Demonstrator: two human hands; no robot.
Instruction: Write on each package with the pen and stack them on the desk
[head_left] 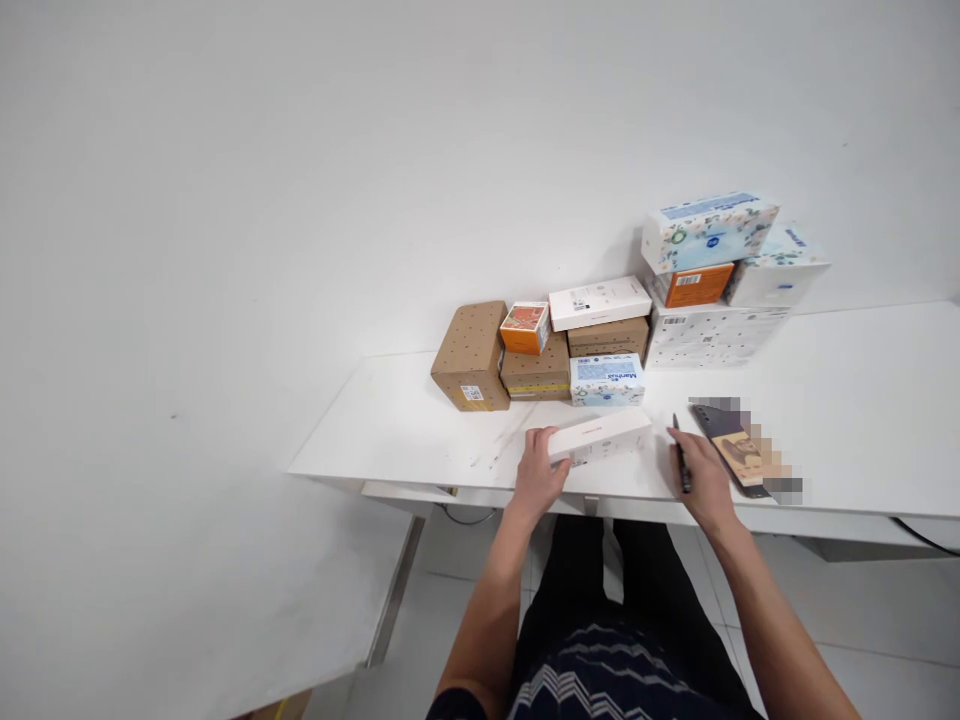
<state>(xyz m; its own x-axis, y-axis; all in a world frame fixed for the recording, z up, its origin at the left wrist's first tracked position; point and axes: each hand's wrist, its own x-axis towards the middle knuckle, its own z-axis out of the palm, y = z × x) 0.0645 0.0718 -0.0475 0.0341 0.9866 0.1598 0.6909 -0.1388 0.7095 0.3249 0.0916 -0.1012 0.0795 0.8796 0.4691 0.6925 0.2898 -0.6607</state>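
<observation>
A long white box (602, 437) with small print lies near the front edge of the white desk (847, 420). My left hand (538, 468) is closed around the box's left end, fingers over the top and thumb at the near side. A black pen (682, 466) sits in my right hand (705, 478), its tip pointing away from me. That hand is just right of the box, apart from it. Beside my right hand lies a dark phone (721, 450) with a picture on it, partly blurred out. Behind the white box stands a small tissue pack (607, 380).
Brown cartons (471, 350) stand along the wall. An orange box (526, 326) and another white box (600, 302) lie on top of cartons. To the right, tissue packs (712, 235) and an orange carton (701, 286) are stacked on a white dotted box (716, 336).
</observation>
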